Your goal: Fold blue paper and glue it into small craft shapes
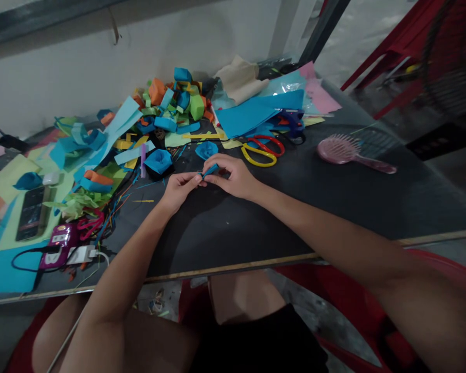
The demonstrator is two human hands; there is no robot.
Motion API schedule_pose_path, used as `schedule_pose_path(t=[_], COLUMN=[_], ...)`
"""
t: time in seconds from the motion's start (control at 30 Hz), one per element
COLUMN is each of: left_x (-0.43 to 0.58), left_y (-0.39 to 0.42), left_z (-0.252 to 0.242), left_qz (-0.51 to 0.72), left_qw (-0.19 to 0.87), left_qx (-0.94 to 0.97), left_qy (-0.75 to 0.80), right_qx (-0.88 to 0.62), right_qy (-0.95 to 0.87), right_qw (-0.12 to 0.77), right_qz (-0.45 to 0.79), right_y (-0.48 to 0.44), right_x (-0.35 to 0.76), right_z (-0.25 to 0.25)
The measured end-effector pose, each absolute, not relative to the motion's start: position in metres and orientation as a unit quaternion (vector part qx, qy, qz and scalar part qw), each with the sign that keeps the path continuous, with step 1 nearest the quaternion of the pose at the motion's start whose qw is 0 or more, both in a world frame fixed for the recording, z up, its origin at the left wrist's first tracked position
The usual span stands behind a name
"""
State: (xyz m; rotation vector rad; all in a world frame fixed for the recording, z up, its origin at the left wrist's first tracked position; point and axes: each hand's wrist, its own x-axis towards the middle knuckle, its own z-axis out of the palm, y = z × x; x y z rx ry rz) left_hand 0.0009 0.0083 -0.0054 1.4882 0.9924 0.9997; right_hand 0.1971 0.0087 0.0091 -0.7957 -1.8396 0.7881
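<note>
My left hand and my right hand meet over the dark table, both pinching a small folded blue paper strip between their fingertips. Just beyond the hands lie a curled blue paper piece and a blue paper ring. Yellow scissors and red scissors lie to the right of my right hand.
A heap of folded blue, green and orange paper pieces fills the back. Blue paper sheets and a pink hairbrush lie right. A phone, a purple device with cables sit left. Table front edge runs near my knees.
</note>
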Motion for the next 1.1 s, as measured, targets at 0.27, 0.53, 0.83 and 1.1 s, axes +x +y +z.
schedule_pose_path(t=[0.27,0.53,0.83,1.1], left_x=[0.003,0.005,0.002,0.000], left_y=[0.008,0.006,0.007,0.008], left_z=[-0.005,0.003,0.001,-0.002], left_qz=[0.414,0.412,0.388,0.404], left_qw=[0.507,0.484,0.473,0.456], left_qx=[0.633,0.650,0.675,0.687], left_qy=[0.414,0.416,0.413,0.397], right_qx=[-0.340,-0.358,-0.354,-0.352], right_qy=[-0.747,-0.741,-0.754,-0.734], right_qw=[0.467,0.501,0.489,0.498], right_qz=[0.328,0.266,0.259,0.298], right_y=[0.009,0.000,0.008,0.005], right_x=[0.198,0.196,0.197,0.193], right_z=[0.011,0.013,0.007,0.009])
